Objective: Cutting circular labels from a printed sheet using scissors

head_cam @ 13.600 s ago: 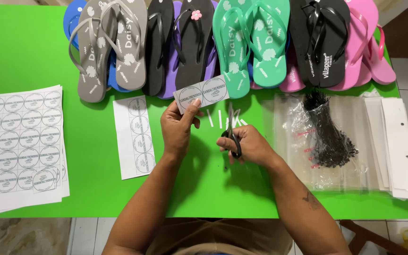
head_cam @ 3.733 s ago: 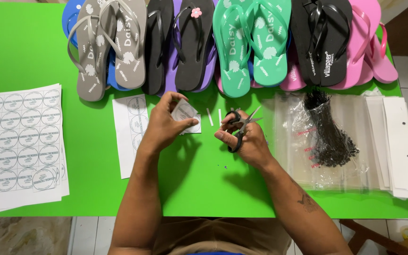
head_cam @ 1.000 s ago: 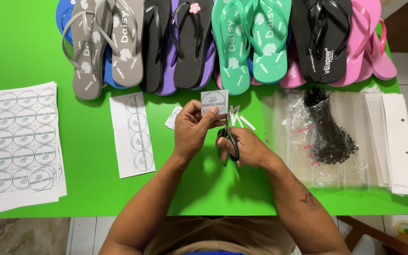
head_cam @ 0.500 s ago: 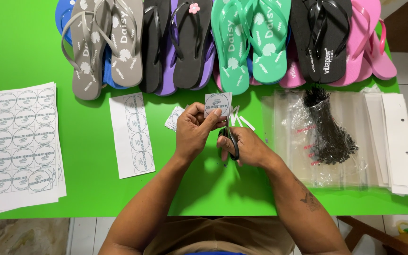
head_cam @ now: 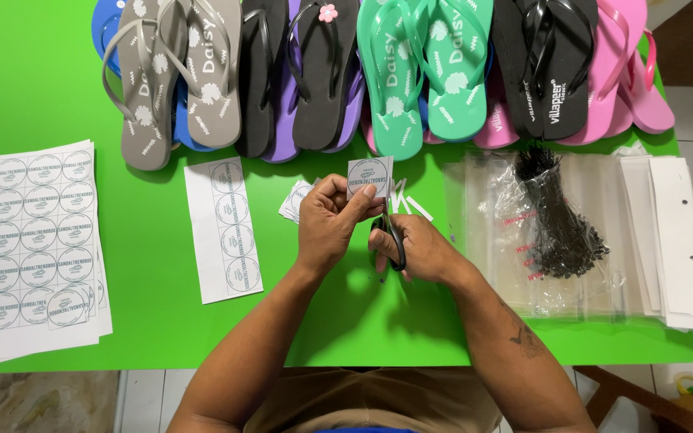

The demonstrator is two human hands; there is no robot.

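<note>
On the big green worktop [head_cam: 34, 88] I see a row of flip-flops [head_cam: 387, 72] along the far edge, a stack of round sticker sheets [head_cam: 26, 248] at the left, and clear bags [head_cam: 571, 232] with a bundle of black ties [head_cam: 559, 228] at the right. Near the middle lies a narrow sticker strip [head_cam: 224, 228]. My left hand [head_cam: 332, 228] pinches a small square label [head_cam: 370, 177] held up above the worktop, and just beside it my right hand [head_cam: 420, 250] is closed around black scissors [head_cam: 391, 232].
</note>
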